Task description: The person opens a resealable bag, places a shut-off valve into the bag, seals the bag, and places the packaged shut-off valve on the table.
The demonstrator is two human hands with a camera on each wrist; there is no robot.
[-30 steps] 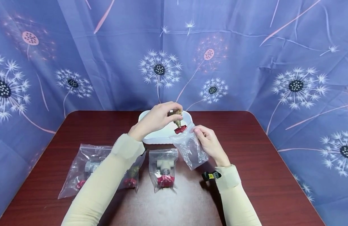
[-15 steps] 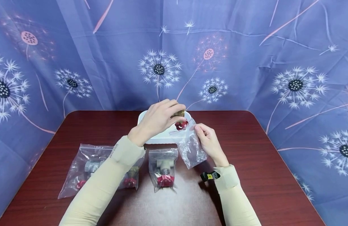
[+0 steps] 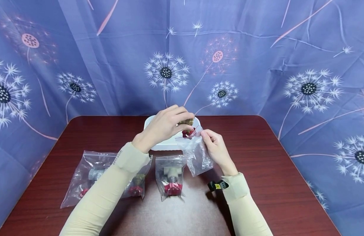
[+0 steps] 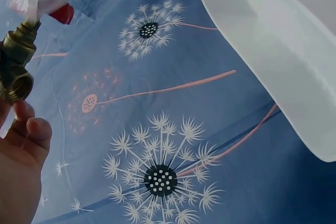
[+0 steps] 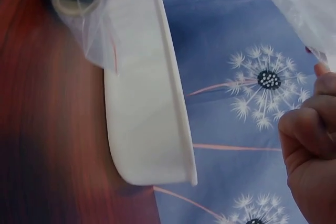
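Observation:
My left hand [image 3: 165,124] grips a brass valve [image 3: 187,122] by its body, above the white tray. Its red handwheel [image 3: 188,133] points down at the mouth of a clear plastic zip bag [image 3: 197,157], with the bag's edge overlapping part of the wheel. In the left wrist view the brass body [image 4: 20,51] shows a threaded opening, and clear plastic covers much of the handwheel. My right hand [image 3: 217,149] pinches the bag's upper right edge between thumb and fingers. The lower part of the bag hangs crumpled, with nothing in it.
A white tray [image 3: 167,145] stands at the table's back edge. Nearer lie a bagged grey valve with a red handle [image 3: 173,189] and, partly under my left forearm, bagged valves, including a silvery one [image 3: 94,173]. A patterned curtain [image 3: 123,65] surrounds the table.
The handwheel has gone from just above the bag to inside its mouth edge. Both hands have shifted slightly, the right hand a little left with the bag. The other bags stay put.

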